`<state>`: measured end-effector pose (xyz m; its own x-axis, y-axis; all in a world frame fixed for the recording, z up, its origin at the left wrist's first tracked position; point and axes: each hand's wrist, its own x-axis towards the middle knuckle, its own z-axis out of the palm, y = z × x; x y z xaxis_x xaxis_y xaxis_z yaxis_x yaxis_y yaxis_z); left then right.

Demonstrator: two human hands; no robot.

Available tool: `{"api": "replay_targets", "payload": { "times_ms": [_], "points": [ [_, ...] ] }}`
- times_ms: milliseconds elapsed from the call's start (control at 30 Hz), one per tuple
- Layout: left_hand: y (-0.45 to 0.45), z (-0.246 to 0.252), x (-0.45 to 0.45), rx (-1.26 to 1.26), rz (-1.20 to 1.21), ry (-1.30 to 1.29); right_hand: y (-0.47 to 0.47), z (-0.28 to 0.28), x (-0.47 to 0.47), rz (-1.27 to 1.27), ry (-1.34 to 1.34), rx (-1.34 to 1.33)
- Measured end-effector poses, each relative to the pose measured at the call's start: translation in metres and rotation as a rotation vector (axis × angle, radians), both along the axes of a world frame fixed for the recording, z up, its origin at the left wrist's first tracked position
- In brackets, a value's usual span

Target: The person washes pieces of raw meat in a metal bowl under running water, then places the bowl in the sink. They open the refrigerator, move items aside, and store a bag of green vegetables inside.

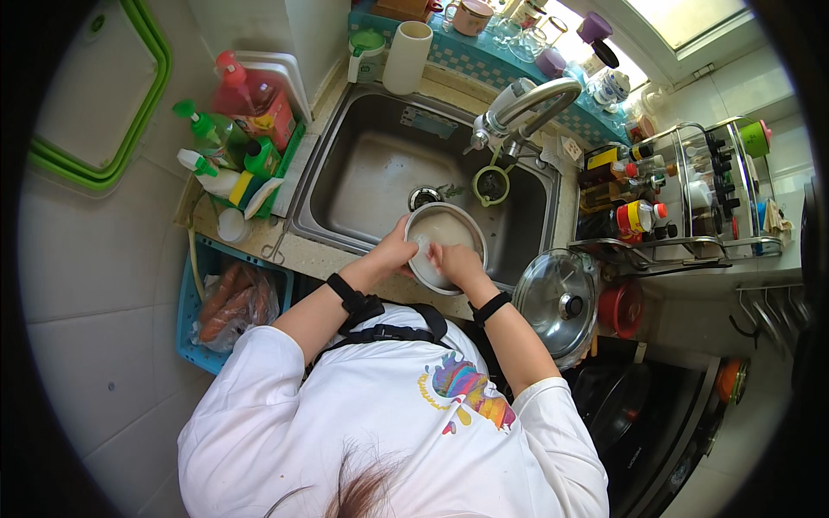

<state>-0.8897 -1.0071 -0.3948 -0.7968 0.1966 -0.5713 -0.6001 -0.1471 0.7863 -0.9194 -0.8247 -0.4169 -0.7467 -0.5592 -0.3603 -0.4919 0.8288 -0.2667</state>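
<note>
A round metal pot (479, 228) with cloudy whitish liquid in it is tilted over the near edge of the stainless steel sink (363, 162). My left hand (393, 249) grips the pot's left rim, thumb on top. My right hand (458, 264) dips its fingertips into the liquid; whether they hold anything is hidden. Just beyond the pot lies the sink drain (425, 196), with green leafy scraps beside it. A small green-rimmed strainer (491, 186) hangs below the curved metal faucet (534, 107).
On the left are soap bottles (217, 133), a sponge (241, 188), scissors (274, 249) and a blue basket (191, 324) with bagged carrots. A glass lid (557, 301) stands at the right, near a metal rack (680, 188) of bottles. Cups (473, 16) line the sill.
</note>
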Motion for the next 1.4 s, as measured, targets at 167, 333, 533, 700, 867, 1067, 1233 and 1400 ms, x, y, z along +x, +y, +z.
{"api": "replay_targets", "payload": {
  "times_ms": [167,333,533,700,867,1067,1233,1400],
  "points": [
    [-0.001,0.001,0.001,-0.020,-0.030,0.008,0.008,-0.002,0.001,-0.132,-0.070,-0.138],
    [-0.001,-0.001,0.000,-0.027,-0.042,0.019,0.014,-0.007,0.021,-0.059,0.271,-0.391],
    [0.002,0.000,0.003,-0.047,-0.015,0.083,0.005,-0.025,0.016,-0.088,-0.055,-0.425],
    [0.000,0.002,0.003,-0.058,-0.026,0.068,-0.003,-0.045,0.017,-0.156,0.094,-0.467],
    [0.000,0.000,0.003,-0.062,-0.036,0.072,-0.003,-0.039,0.018,-0.210,0.029,-0.392],
    [-0.003,-0.001,0.003,-0.085,-0.064,0.094,-0.010,-0.004,0.025,-0.333,0.091,-0.203],
    [-0.003,0.001,0.004,-0.084,-0.061,0.111,0.007,-0.002,0.033,-0.011,0.314,-0.177],
    [-0.003,0.002,0.001,-0.076,-0.075,0.067,0.013,-0.029,0.013,-0.032,0.045,-0.227]
  ]
}}
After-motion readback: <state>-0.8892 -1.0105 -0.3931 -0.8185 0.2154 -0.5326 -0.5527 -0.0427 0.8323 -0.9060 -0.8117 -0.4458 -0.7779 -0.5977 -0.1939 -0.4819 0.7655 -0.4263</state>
